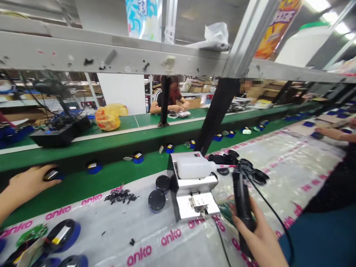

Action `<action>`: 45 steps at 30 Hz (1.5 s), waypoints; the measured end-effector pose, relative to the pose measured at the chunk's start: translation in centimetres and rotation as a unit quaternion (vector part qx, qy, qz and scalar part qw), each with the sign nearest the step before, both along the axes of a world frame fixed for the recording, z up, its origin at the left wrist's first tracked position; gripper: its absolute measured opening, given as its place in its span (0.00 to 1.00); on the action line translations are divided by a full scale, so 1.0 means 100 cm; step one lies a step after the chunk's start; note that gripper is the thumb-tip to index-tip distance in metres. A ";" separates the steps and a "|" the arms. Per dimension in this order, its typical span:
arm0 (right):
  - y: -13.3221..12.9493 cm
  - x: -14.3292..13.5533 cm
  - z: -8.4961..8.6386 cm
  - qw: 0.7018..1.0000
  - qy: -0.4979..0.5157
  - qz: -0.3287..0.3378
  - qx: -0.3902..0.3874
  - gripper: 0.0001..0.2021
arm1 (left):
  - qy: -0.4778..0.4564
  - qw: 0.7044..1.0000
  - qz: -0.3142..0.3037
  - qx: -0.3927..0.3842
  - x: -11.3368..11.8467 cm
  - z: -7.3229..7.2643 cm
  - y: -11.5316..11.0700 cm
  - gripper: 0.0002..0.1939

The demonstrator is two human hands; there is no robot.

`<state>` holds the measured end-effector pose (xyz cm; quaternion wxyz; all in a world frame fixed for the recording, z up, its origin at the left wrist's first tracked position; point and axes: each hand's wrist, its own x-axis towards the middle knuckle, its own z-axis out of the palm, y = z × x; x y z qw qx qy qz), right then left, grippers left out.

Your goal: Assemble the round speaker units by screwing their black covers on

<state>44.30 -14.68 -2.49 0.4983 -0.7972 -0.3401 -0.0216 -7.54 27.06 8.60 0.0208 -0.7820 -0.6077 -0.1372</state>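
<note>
At the left, my left hand (29,185) reaches over the green belt, thumb and fingers around a round black-and-blue housing (52,174). My right hand (261,237) is wrapped around a black corded electric screwdriver (241,196), held upright at the right of a white-and-black screw feeder (198,202). Left of the feeder lie two round black discs (157,200) and a pile of small black screws (121,196). Open round blue housings (66,233) and a green circuit board (32,234) sit at the lower left. Behind the screwdriver are several black round parts (246,163).
Several blue housings (94,167) are spaced along the green belt (111,178). A metal shelf beam (125,55) and a dark slanted post (219,111) stand in front. The screwdriver's cable (272,204) trails right. A person (172,98) works across the line; another person's hand (329,132) is at right.
</note>
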 end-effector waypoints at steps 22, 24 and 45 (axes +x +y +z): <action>0.039 -0.124 0.038 0.957 -0.107 0.215 0.161 0.13 | -0.147 0.981 -0.122 -0.036 0.193 -0.077 -0.218 0.16; 0.049 -0.152 0.044 0.927 -0.104 0.346 0.106 0.13 | -0.147 0.982 -0.112 -0.039 0.206 -0.082 -0.198 0.14; 0.073 -0.204 0.041 0.893 -0.047 0.439 -0.084 0.12 | -0.612 0.717 -0.042 -0.331 0.152 -0.081 -0.269 0.10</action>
